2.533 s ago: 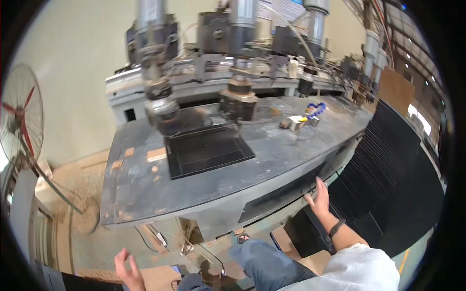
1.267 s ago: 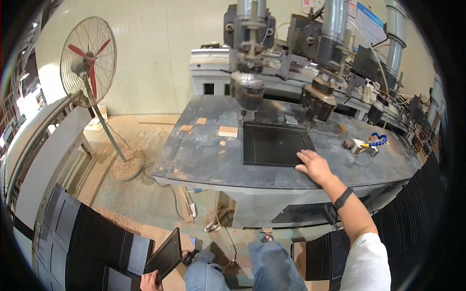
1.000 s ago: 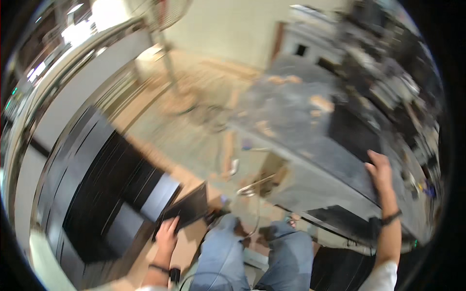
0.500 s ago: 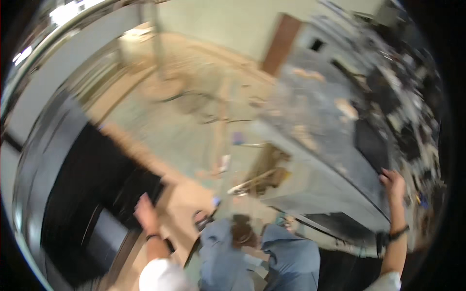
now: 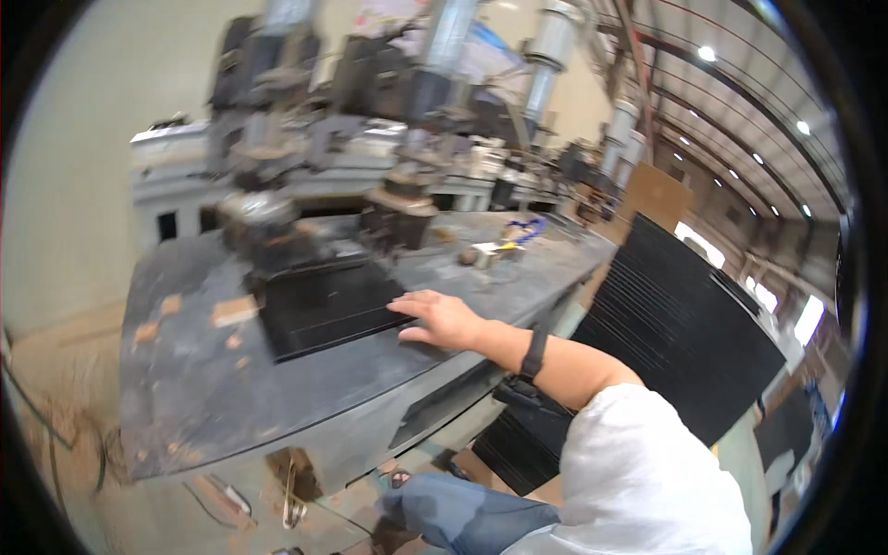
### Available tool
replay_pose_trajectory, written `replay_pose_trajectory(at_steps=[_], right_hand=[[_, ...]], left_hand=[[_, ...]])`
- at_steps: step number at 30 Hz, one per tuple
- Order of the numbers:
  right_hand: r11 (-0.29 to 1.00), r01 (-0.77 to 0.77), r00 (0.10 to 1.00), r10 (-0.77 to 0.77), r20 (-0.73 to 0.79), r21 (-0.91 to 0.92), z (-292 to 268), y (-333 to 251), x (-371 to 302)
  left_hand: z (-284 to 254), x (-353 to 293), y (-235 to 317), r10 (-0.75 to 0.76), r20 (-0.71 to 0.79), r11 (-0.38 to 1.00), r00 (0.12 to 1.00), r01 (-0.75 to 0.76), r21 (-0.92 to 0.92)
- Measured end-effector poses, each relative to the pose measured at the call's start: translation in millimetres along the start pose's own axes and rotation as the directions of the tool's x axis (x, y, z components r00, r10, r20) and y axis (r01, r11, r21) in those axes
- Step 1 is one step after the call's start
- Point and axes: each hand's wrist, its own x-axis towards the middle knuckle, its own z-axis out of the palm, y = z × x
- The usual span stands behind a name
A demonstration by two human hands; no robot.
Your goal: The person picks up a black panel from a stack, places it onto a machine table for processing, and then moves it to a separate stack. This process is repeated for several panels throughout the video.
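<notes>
A flat black panel (image 5: 328, 307) lies on the grey worktable (image 5: 199, 398), its far part beneath the machine heads. My right hand (image 5: 439, 319), with a black watch on its wrist, reaches in from the right. Its fingers stretch out over the panel's right edge and touch it, and the thumb is held apart, nearer to me. The hand is open and does not wrap round the panel. My left hand is out of view.
Machine heads with metal cylinders (image 5: 449, 37) stand over the table. A tall stack of black panels (image 5: 666, 314) rises at the right, with more black panels (image 5: 523, 453) low beside my leg. Wood scraps (image 5: 234, 312) lie on the tabletop. A cable (image 5: 42, 407) runs at the left.
My view has swung right and up, bringing the machine heads and the panel stack into sight. My left hand, earlier by black panels at the left, has left the view.
</notes>
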Motion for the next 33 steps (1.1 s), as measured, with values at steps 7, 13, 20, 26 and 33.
replay_pose_trajectory(at_steps=[7, 13, 20, 26, 33], right_hand=[[0.886, -0.456, 0.836, 0.396, -0.380, -0.080, -128, 117, -218], [0.100, -0.825, -0.197, 0.871, -0.449, 0.556, -103, 137, -571], [-0.604, -0.041, -0.425, 0.731, 0.533, 0.796, 64, 71, -704], [-0.609, -0.158, -0.483, 0.734, 0.477, 0.777, 108, 111, -691], [-0.361, 0.093, -0.977, 0.146, 0.155, 0.928, 90, 80, -801]], left_hand=[[-152, 14, 119, 0.277, -0.167, 0.872, 0.946, -0.320, -0.370], [-265, -36, 320, 0.622, -0.368, 0.556, 0.691, -0.721, -0.414], [-268, -132, 493, 0.917, -0.029, 0.332, 0.398, -0.801, -0.498], [-234, -166, 544, 0.950, 0.100, 0.276, 0.296, -0.646, -0.712], [-215, -177, 571, 0.934, 0.250, 0.350, 0.254, -0.523, -0.777]])
